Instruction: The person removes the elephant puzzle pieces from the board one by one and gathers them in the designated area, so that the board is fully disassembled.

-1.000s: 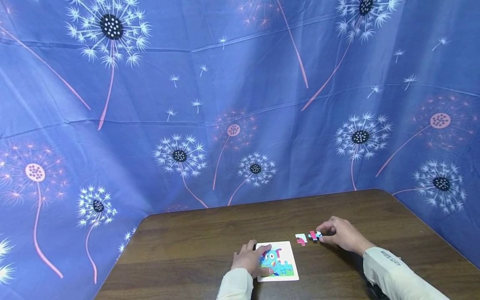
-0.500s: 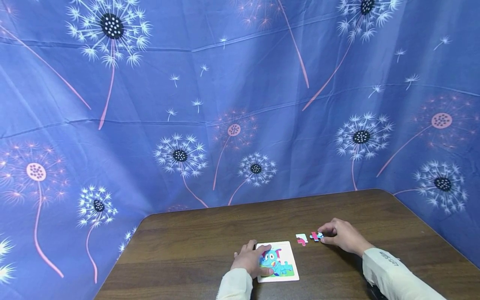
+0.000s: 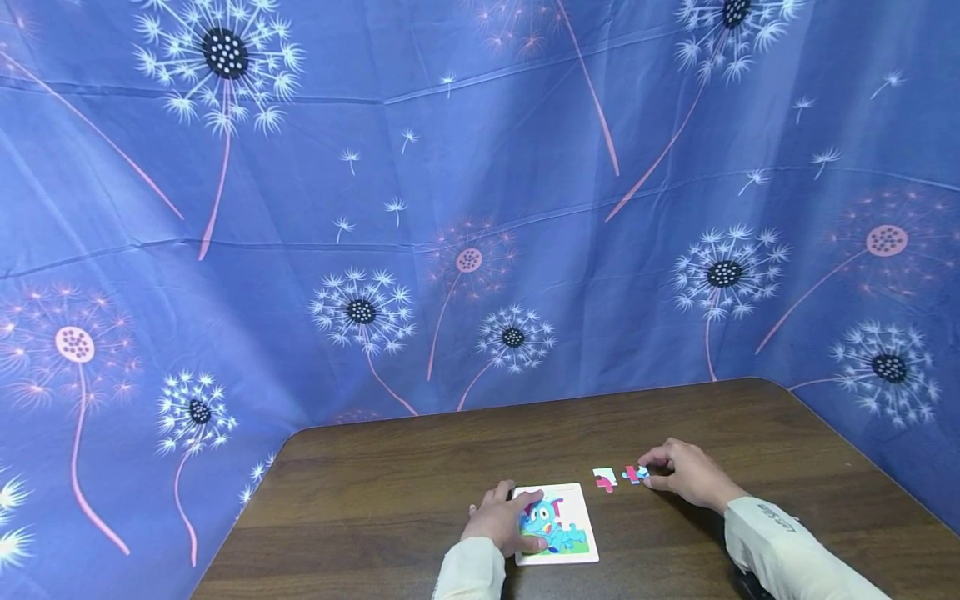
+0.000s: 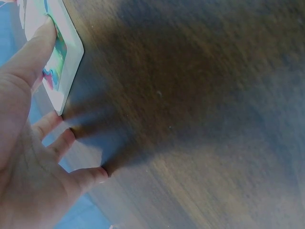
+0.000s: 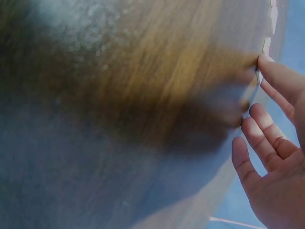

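Note:
In the head view, a square puzzle board [image 3: 579,500] with a blue cartoon animal lies on the table. My left hand [image 3: 497,523] rests on its left side, thumb and index finger extended over the picture. The left wrist view has the left thumb [image 4: 40,45] pressing on the board, while other fingers touch the table beside its edge. To the board's upper right, my right hand [image 3: 690,475] pinches a red and blue puzzle piece [image 3: 632,474] between thumb and index finger, low at the tabletop. Its right end is partly hidden by the fingertips.
A loose white and red puzzle piece [image 3: 604,478] lies between the board and the pinched piece. The brown wooden table [image 3: 390,492] extends around both hands. Behind it hangs a blue cloth [image 3: 585,275] with dandelion prints.
My right hand has shifted slightly right and toward me, with the red and blue puzzle piece turning a little in its fingers. The left hand and board stay in place.

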Demonstrator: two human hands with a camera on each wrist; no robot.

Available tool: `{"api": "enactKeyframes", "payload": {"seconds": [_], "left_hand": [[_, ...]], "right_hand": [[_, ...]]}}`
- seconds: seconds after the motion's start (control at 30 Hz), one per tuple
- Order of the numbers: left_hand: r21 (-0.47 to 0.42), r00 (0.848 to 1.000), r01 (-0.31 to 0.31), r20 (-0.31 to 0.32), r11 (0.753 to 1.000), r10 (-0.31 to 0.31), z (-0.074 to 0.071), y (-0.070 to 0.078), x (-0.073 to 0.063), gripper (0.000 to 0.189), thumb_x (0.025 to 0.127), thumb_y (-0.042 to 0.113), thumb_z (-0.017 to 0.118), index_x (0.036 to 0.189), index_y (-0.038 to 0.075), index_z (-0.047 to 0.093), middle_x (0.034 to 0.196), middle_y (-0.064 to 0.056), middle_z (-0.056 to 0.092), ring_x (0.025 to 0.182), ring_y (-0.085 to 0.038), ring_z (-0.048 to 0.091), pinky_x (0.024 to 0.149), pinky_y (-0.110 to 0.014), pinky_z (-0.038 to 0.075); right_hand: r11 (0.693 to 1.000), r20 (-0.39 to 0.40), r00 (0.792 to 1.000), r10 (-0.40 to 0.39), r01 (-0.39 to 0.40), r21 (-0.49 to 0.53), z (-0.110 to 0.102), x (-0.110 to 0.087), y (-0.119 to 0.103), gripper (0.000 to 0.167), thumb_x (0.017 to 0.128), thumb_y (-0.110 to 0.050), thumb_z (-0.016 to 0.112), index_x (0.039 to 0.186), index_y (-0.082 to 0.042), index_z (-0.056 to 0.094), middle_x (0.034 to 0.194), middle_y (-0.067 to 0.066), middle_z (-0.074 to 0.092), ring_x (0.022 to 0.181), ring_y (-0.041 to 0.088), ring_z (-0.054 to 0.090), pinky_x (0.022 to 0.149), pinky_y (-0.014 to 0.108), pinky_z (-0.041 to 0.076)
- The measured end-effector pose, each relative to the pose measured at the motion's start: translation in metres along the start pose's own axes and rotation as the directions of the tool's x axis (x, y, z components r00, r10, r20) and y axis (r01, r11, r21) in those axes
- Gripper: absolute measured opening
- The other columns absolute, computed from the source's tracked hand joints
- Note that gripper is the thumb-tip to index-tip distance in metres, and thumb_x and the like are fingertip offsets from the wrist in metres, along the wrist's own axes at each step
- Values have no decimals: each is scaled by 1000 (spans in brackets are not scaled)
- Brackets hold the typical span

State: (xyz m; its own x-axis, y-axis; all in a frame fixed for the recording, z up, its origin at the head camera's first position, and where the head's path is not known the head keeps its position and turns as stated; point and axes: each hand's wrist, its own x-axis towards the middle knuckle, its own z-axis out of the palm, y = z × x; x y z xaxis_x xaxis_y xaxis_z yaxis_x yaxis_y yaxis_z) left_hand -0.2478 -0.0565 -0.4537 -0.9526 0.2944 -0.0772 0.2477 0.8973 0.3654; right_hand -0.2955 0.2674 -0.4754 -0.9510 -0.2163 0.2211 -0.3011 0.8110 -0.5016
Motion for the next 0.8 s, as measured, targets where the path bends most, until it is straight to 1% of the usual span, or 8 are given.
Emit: {"api": "enactKeyframes", "payload": {"seconds": [0.2, 0.4, 0.6, 0.8], "left_hand": [[-3, 1000, -9, -3, 1000, 9, 1, 0, 1, 66, 79, 35, 86, 140, 25, 62, 143, -17, 49, 133, -44, 46, 104, -73, 36], [-8, 1000, -11, 1, 1000, 11, 2, -1, 2, 66, 79, 35, 87, 140, 25, 62, 143, -17, 49, 133, -44, 46, 104, -73, 36], [-13, 1000, -9, 1, 1000, 9, 1, -2, 3, 67, 79, 35, 87, 140, 26, 62, 144, -18, 48, 134, -44, 46, 104, -73, 36], [-21, 1000, -8, -8, 1000, 8, 1, -2, 2, 68, 77, 35, 87, 140, 26, 62, 144, -19, 49, 134, -45, 46, 105, -74, 35]], "right_hand": [[1000, -7, 1000, 10, -10, -11, -1, 0, -2, 29, 77, -16, 88, 103, -10, 77, 91, 0, 61, 82, 19, 56, 69, 37, 47], [1000, -17, 1000, 4, -4, 4, -2, -4, -6, 31, 76, -16, 88, 103, -9, 76, 92, 1, 62, 83, 20, 58, 71, 38, 48], [1000, -19, 1000, -18, 19, 19, -2, -7, -11, 33, 77, -20, 88, 106, -11, 76, 95, -1, 63, 85, 20, 60, 72, 40, 50], [997, -28, 999, -41, 43, 67, -1, -11, -17, 33, 78, -22, 88, 106, -11, 76, 91, -2, 61, 82, 15, 55, 68, 33, 46]]}}
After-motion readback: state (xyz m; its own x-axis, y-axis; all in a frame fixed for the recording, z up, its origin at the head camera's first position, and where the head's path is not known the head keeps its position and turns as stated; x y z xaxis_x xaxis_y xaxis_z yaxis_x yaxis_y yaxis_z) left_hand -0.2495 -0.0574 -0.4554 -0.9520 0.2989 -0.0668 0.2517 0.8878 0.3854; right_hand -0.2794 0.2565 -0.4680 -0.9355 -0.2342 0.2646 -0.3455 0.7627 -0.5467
